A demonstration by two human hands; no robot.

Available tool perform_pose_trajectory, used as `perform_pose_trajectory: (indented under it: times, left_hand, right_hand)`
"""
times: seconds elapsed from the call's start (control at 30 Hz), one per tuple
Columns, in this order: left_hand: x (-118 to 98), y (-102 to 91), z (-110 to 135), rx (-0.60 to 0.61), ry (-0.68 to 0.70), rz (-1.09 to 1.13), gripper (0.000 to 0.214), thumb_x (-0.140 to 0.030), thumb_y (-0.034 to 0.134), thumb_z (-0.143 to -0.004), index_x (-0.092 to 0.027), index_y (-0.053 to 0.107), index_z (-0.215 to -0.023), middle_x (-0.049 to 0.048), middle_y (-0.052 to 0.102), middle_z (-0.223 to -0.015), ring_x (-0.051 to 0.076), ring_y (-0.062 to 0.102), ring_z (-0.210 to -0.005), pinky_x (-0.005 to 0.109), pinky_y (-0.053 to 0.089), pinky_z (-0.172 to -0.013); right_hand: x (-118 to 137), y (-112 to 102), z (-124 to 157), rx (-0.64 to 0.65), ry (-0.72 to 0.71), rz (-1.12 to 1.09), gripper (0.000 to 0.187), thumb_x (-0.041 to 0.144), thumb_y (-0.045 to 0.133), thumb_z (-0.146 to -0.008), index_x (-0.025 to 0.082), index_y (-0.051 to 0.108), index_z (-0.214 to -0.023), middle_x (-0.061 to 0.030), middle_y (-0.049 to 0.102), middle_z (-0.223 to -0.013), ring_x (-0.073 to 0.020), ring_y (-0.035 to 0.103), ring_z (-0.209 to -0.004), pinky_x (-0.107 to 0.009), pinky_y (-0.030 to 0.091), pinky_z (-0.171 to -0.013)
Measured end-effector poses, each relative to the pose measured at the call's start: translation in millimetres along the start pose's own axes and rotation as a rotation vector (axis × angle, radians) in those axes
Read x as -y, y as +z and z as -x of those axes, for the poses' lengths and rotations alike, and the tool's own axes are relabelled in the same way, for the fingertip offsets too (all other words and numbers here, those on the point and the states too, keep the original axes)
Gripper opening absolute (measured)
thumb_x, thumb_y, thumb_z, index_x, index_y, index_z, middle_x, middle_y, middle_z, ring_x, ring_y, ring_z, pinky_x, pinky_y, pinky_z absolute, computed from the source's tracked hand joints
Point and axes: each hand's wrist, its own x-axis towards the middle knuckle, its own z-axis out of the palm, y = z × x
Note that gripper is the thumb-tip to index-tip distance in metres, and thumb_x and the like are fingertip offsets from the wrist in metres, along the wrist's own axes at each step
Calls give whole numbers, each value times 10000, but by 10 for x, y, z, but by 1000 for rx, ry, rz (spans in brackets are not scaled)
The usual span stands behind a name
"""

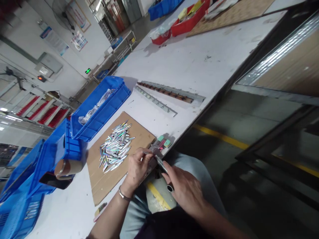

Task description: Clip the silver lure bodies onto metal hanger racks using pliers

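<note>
Close to the table's front edge, my left hand (pixel 138 166) pinches a small, thin silvery piece between thumb and fingertips; its shape is mostly hidden. My right hand (pixel 185 187) is closed around a slim metal hand tool (pixel 160 162), whose tip meets the fingers of my left hand. A round, hollow dark end shows below my right fingers, and the tool's exact kind is unclear. Left of my hands, a heap of slender, shiny silver fish-shaped lure bodies (pixel 116 146) lies on a cardboard sheet (pixel 99 187). Small green and pink items (pixel 163 142) rest beside the cardboard's corner.
Blue crates (pixel 99 113) line the table's far left side, near a brown cup (pixel 67 167) and a phone (pixel 56 181). Long metal strips (pixel 157 101) lie farther back on the white table (pixel 179 66). Red bins (pixel 185 26) stand at the far end.
</note>
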Motion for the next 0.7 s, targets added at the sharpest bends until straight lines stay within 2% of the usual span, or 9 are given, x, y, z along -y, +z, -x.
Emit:
perform_pose_trajectory:
  times: [0.1, 0.17, 0.23, 0.3, 0.4, 0.47, 0.53, 0.6, 0.7]
  left_hand:
    - [-11, -16, -18, -10, -41, 6, 220, -384, 590, -994, -222, 723, -927, 50, 733, -854, 168, 677, -771, 267, 506, -728]
    - [-3, -13, -18, -16, -37, -2, 212, -382, 603, -984, -221, 725, -917, 48, 734, -850, 169, 678, -769, 269, 507, -731]
    - [21, 5, -2, -27, -9, -13, 203, -361, 597, -987, -217, 719, -913, 49, 736, -858, 168, 682, -777, 270, 508, -740]
    - [57, 36, 23, -51, 25, -25, 193, -334, 580, -997, -211, 709, -924, 57, 741, -883, 167, 688, -800, 272, 509, -747]
    - [102, 81, 57, -91, 70, -48, 173, -312, 579, -996, -203, 699, -936, 59, 735, -876, 167, 687, -803, 275, 508, -745]
    - [109, 98, 64, -103, 77, -56, 168, -307, 582, -993, -199, 697, -936, 59, 728, -869, 168, 682, -801, 281, 509, -749]
    - [97, 106, 61, -106, 62, -48, 179, -304, 570, -996, -195, 693, -925, 67, 722, -876, 172, 676, -808, 292, 510, -756]
    - [77, 112, 55, -104, 39, -35, 191, -307, 565, -995, -194, 693, -908, 70, 716, -870, 178, 670, -810, 304, 511, -763]
    - [60, 129, 51, -95, -7, -25, 178, -326, 594, -975, -203, 703, -907, 58, 707, -850, 178, 662, -791, 300, 509, -744]
  right_hand:
    - [32, -75, -25, 44, -48, 177, 429, 49, 445, -922, 192, 637, -1277, -109, 699, -803, -252, 654, -688, -370, 463, -648]
    - [33, -128, -67, 64, 4, 83, 435, 37, 450, -895, 213, 659, -1233, -111, 692, -817, -254, 648, -721, -371, 453, -664]
    - [28, -138, -116, 86, 151, -247, 312, 150, 484, -936, 246, 664, -1171, -81, 689, -816, -236, 642, -726, -351, 454, -668]
    - [33, -89, -158, 112, 419, -759, 213, 368, 503, -975, 247, 651, -1067, -33, 651, -740, -199, 610, -656, -314, 448, -620]
    - [57, 35, -180, 189, 859, -1465, 434, 648, 553, -885, 218, 608, -911, 41, 509, -597, -132, 465, -490, -247, 362, -485]
    - [60, 76, -158, 221, 970, -1614, 496, 702, 604, -824, 209, 608, -880, 55, 487, -578, -115, 429, -461, -231, 329, -458]
    - [36, 50, -113, 196, 843, -1413, 454, 658, 599, -866, 213, 639, -949, 28, 561, -602, -142, 507, -497, -252, 376, -490]
    - [-12, -23, -65, 106, 537, -944, 347, 532, 548, -951, 228, 669, -1067, -22, 663, -693, -185, 606, -601, -293, 429, -575]
    - [-76, -128, -19, -8, 76, -213, 285, 302, 473, -1003, 224, 679, -1184, -61, 712, -784, -211, 639, -677, -335, 417, -656]
